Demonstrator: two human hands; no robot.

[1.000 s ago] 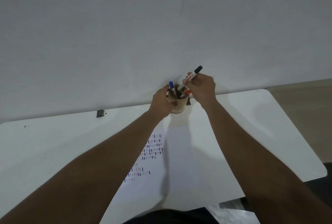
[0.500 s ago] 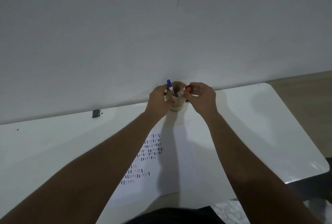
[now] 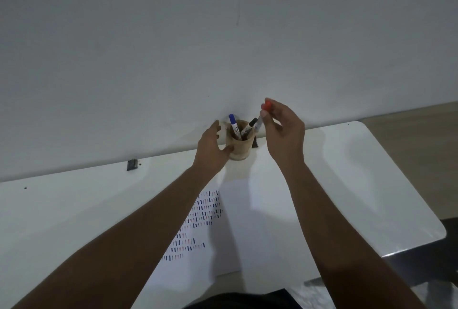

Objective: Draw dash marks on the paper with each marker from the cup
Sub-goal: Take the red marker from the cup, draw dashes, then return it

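Note:
A tan cup (image 3: 241,148) stands at the table's far edge against the wall. A blue-capped marker (image 3: 233,123) and a black-capped marker (image 3: 249,126) stick out of it. My left hand (image 3: 211,148) curls around the cup's left side, thumb touching the wall of the cup. My right hand (image 3: 284,130) is raised just right of the cup, pinching a red-capped marker (image 3: 263,115) that hangs tip down above the rim. The paper (image 3: 238,229) lies between my forearms, with rows of blue, red and black dashes on its left part.
The white table (image 3: 347,184) has a rounded right corner and its right edge drops to a brown floor. A small dark object (image 3: 132,164) sits at the wall on the left. A grey wall rises directly behind the cup.
My right hand put the black marker into the cup, then lifted the red marker up out of it. My left hand stayed at the cup.

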